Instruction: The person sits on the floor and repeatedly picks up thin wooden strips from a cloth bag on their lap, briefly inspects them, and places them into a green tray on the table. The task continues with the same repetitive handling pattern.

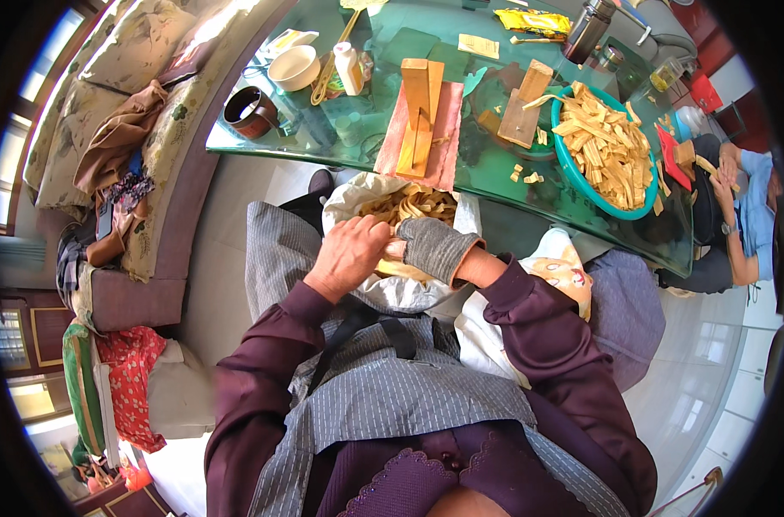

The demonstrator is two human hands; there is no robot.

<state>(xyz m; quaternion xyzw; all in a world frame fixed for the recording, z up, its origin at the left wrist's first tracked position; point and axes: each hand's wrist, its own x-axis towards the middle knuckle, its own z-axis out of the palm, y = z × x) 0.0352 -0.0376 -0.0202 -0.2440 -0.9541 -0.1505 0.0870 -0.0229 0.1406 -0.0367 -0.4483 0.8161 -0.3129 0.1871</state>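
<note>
My bare left hand (353,252) and my right hand (437,245), which wears a grey fingerless glove, meet over an open white sack (340,200). Fingers of both hands are curled in around a pale yellow strip, mostly hidden by them. Inside the sack lie many dried yellowish strips (424,203). Just beyond its mouth, an upright wooden block-and-board device (415,123) stands on a pink cloth (389,145) at the edge of the glass table (495,187).
A teal basin (555,139) heaped with short strip pieces (605,152) stands right, beside a wooden block device (521,116). At left are a dark mug (251,126), a cream bowl (294,68) and a white bottle (348,70). Another person's hands (727,171) are far right.
</note>
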